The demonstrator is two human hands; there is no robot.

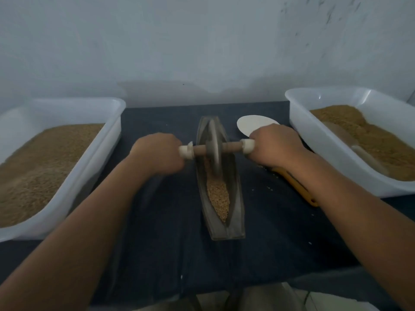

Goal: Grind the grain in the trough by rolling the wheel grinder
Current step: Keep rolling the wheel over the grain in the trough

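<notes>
The left hand [157,153], at centre left of the frame, grips the axle's white-wrapped end. The wheel grinder [214,149] stands mid-frame in the trough [235,212], above the grain [219,196]. Right of centre, the right hand [272,145] grips the other end.

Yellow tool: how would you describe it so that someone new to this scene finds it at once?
Start at the right tub of grain. Between it and the trough, on the dark cloth, a slim yellow tool lies aslant, partly under the right forearm. It is the only yellow thing; the nearby white disc is round and lies farther back.
</notes>
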